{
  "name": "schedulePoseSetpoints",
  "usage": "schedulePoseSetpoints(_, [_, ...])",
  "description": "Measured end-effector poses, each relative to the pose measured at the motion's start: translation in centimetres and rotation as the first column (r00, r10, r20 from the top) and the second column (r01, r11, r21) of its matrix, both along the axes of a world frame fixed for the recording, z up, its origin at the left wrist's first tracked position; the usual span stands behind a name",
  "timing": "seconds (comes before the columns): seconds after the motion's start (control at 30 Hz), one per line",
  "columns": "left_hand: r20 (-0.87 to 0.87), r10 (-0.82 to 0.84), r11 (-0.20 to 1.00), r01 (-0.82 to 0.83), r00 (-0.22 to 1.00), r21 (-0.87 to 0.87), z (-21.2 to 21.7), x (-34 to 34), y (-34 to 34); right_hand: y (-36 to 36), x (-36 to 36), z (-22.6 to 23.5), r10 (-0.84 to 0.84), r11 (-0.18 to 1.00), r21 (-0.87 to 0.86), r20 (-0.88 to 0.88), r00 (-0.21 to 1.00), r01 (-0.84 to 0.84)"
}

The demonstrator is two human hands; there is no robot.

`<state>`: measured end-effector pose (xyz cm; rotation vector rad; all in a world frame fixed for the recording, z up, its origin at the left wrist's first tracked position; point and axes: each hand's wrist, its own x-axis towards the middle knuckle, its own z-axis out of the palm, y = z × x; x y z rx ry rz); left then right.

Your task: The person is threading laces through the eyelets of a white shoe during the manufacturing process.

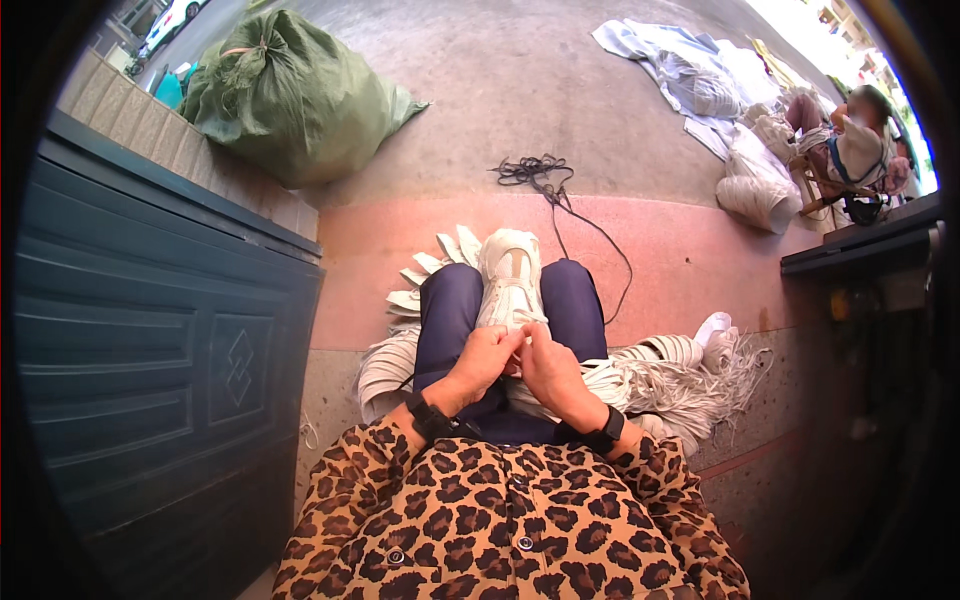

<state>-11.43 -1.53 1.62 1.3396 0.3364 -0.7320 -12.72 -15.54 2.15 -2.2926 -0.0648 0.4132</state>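
Observation:
A white-and-beige shoe upper (511, 268) lies between my knees, its front pointing away from me. My left hand (487, 358) is closed at its near end, fingertips pinched together. Close against it, my right hand (550, 368) is closed in a pinch too. Between them they hold what looks like a white shoelace, mostly hidden by the fingers. More pale laces (600, 384) run from beside my right hand over my right thigh. Nested shoe uppers (388, 370) lie by my left leg, with several more fanned out beyond them.
At my right lie stacked uppers and a heap of loose laces (715, 385). A tangled dark cord (540, 175) trails across the floor ahead. Far left stands a tied green sack (290, 105), beyond a dark door (160, 350). Another person (855, 145) sits far right near white bundles (757, 185).

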Motion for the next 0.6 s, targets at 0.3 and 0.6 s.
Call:
schedulePoseSetpoints(0.3, [0.141,-0.331,0.934,0.302,0.933,0.191,1.4,1.0,-1.1,-2.6,4.6,-0.4,0.019,0.6,0.649,-0.596,0.803,0.468])
schedulePoseSetpoints(0.6, [-0.061,-0.373,0.921,0.377,0.926,0.094,2.3,1.6,-2.1,-3.8,7.8,2.1,0.051,0.162,0.822,-0.56,0.827,0.546])
